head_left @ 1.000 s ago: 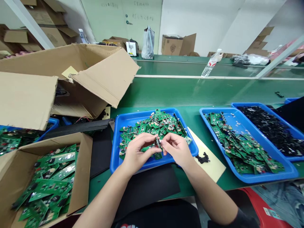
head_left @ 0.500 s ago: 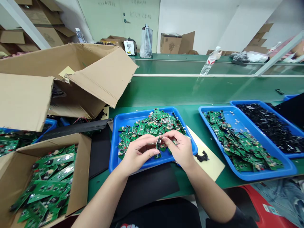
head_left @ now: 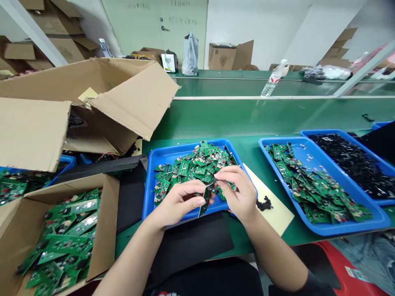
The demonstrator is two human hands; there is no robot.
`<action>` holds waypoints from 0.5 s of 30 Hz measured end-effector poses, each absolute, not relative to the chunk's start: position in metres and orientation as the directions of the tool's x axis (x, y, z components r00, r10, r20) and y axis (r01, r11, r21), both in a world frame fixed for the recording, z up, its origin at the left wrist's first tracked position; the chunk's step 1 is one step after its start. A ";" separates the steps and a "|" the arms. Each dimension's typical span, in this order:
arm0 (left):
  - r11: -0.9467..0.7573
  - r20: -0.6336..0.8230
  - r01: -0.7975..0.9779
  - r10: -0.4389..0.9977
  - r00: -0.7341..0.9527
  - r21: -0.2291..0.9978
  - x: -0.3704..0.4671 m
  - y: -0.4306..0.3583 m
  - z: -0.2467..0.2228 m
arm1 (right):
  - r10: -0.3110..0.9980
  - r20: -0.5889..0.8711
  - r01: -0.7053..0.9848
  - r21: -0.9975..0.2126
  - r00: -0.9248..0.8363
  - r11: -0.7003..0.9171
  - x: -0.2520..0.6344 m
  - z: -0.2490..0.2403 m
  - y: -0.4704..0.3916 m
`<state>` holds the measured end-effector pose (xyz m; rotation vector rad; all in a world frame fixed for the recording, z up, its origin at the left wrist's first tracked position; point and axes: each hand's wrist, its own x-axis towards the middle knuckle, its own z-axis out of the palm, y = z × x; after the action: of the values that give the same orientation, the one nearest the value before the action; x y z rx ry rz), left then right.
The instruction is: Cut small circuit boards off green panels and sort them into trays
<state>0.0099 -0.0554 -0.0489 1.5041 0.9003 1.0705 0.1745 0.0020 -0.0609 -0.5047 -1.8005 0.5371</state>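
Note:
My left hand [head_left: 182, 201] grips a small green circuit board [head_left: 205, 202], tilted on edge above the front of the middle blue tray [head_left: 152, 164]. At the board's upper end, the fingertips of my right hand [head_left: 236, 189] are pinched together; a small dark piece seems to be between them, too small to make out. Beneath and behind both hands, a pile of green circuit boards [head_left: 188, 164] fills much of the tray. Small black parts [head_left: 264, 203] lie on a cream sheet [head_left: 279, 218] to the right of my right hand.
Boards fill a cardboard box [head_left: 106, 222] at left, below a larger open carton [head_left: 135, 98]. To the right are a blue tray [head_left: 382, 220] of boards and another of black parts [head_left: 354, 164]. A bottle [head_left: 272, 80] leans at the ledge.
The held board has turned and now points down towards me, showing more of its length. My right hand has shifted slightly right, its fingers at the board's upper end.

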 end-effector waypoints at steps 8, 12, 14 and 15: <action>-0.159 0.119 0.081 0.924 0.364 0.984 0.011 -0.054 -0.050 | 0.563 0.767 0.049 -0.578 -0.308 0.814 0.174 -0.063 0.001; -0.226 0.156 0.239 0.947 0.280 0.944 0.017 -0.054 -0.058 | 0.644 0.700 -0.011 -0.680 -0.307 0.733 0.174 -0.065 -0.001; -0.320 0.271 0.322 0.944 0.188 0.891 0.019 -0.053 -0.062 | 0.739 0.623 -0.070 -0.775 -0.256 0.629 0.175 -0.064 0.000; -0.379 0.354 0.370 0.925 0.137 0.848 0.019 -0.052 -0.063 | 0.793 0.565 -0.099 -0.824 -0.227 0.558 0.175 -0.064 0.001</action>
<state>0.0186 -0.0525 -0.0634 1.8331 1.2431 1.2219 0.1754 0.0010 -0.0636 -0.6020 -1.5916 0.9261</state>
